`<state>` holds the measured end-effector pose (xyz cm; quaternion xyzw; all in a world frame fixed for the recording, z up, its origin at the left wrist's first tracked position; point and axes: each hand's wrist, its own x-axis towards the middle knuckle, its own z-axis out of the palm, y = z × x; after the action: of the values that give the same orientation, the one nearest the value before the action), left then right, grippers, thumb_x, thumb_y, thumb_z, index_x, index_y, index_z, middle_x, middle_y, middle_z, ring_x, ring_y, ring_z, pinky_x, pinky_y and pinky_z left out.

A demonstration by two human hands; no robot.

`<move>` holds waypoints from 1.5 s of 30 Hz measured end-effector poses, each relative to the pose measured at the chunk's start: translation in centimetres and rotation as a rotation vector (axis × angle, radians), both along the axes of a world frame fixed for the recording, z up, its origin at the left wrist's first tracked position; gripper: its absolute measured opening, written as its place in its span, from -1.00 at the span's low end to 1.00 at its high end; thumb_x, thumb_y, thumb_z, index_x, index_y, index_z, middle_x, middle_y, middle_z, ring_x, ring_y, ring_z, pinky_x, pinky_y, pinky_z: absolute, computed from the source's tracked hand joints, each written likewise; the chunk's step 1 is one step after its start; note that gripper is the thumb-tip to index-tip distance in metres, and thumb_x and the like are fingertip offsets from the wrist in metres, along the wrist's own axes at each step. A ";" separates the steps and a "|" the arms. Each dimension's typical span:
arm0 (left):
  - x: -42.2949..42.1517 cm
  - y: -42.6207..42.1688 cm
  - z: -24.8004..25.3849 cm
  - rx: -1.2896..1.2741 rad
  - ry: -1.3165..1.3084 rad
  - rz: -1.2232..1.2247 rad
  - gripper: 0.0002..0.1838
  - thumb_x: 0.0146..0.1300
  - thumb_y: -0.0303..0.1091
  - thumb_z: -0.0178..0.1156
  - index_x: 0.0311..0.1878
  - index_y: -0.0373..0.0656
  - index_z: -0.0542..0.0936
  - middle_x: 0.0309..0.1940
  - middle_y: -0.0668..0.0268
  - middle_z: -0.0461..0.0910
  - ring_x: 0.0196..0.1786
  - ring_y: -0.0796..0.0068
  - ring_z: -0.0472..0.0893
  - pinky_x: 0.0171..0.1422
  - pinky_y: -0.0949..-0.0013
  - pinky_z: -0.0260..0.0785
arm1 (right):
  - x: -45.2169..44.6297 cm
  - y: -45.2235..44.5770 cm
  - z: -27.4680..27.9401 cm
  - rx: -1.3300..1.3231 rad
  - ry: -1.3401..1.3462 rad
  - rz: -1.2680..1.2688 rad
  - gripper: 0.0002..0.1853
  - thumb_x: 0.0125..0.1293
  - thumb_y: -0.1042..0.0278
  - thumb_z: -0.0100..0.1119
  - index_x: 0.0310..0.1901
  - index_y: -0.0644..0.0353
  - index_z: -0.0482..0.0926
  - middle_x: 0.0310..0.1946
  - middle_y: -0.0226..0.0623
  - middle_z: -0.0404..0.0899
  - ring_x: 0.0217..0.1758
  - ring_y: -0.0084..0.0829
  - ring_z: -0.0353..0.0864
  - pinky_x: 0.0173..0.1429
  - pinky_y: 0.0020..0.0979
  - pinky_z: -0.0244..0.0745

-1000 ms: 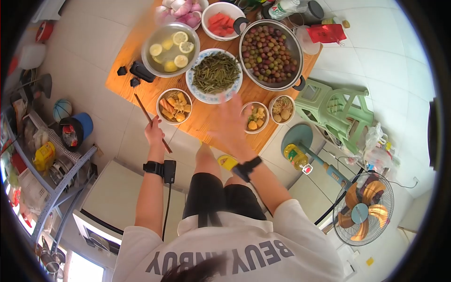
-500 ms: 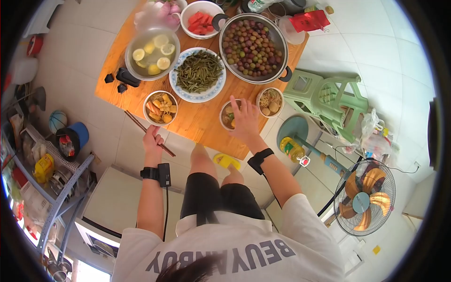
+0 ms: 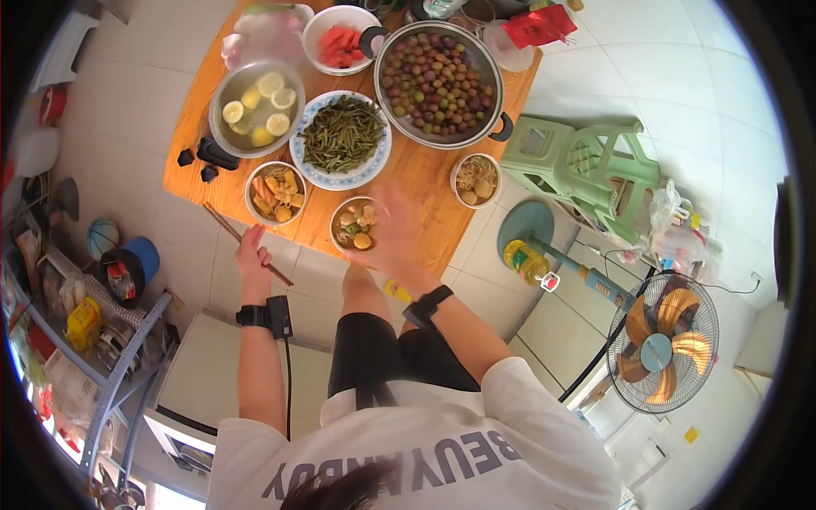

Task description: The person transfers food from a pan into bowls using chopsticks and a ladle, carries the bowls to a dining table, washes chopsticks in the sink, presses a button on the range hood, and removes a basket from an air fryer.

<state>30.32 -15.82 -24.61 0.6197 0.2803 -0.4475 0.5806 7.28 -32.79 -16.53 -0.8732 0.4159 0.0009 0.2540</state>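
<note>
My left hand point(image 3: 252, 252) is closed around a pair of chopsticks point(image 3: 223, 223), which slant across just off the table's near edge. A small bowl of soup with balls and pieces in it point(image 3: 354, 226) rests near that edge. My right hand point(image 3: 398, 231) is at its right side, blurred by motion, fingers spread with the thumb by the near rim; whether it touches the bowl is unclear. Left of it is a bowl of orange and yellow food pieces point(image 3: 276, 194). A third small bowl, with noodles and balls point(image 3: 476, 181), stands at the table's right edge.
On the wooden table point(image 3: 425, 200) are a plate of green beans point(image 3: 342, 140), a basin of lemon slices point(image 3: 257, 109), a pot of grapes point(image 3: 438, 83) and a bowl of watermelon point(image 3: 342, 42). Green stools point(image 3: 582, 166), an oil bottle point(image 3: 527, 262) and a fan point(image 3: 661, 344) stand right.
The soup bowl has moved left along the table, closer to the bowl of orange and yellow pieces. My right hand went left with it and its fingers are now spread. The left hand still holds the chopsticks.
</note>
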 end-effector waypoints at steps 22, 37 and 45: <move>-7.4 8.0 8.4 0.065 0.039 -0.010 -0.77 0.33 -0.28 0.02 -0.11 -0.22 0.52 -0.55 0.45 0.38 -0.74 0.71 0.08 -0.67 0.54 -0.10 | -11.0 -10.2 -2.3 -0.061 0.410 -0.262 0.32 -0.35 -0.14 0.47 0.42 0.09 -0.15 0.28 -0.07 0.16 0.34 -0.15 0.18 0.27 0.13 -0.02; -16.6 -2.4 19.1 -0.586 0.023 -0.179 -0.63 0.46 -0.10 -0.18 -0.23 -0.21 0.45 -0.37 0.30 0.49 -0.27 0.46 0.49 -0.11 0.39 0.40 | -9.4 8.0 9.4 0.654 -0.295 0.049 -0.72 0.32 0.22 0.04 -0.13 0.30 0.52 -0.49 -0.29 0.59 -0.42 -0.28 0.59 -0.26 -0.31 0.46; -22.6 -0.7 25.8 -0.694 -0.044 -0.182 -0.61 0.48 -0.08 -0.23 -0.11 -0.20 0.47 -0.35 0.30 0.54 -0.24 0.54 0.53 -0.09 0.45 0.40 | -11.9 9.3 17.3 0.965 -0.355 0.144 -0.68 0.46 0.25 -0.23 -0.40 0.24 0.38 -0.68 -0.40 0.34 -0.66 -0.54 0.35 -0.50 -0.52 0.30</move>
<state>7.72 -16.51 1.19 0.4176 0.0427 -0.5526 0.7200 -4.63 -23.46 0.78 -0.6699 0.2574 0.0622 0.6936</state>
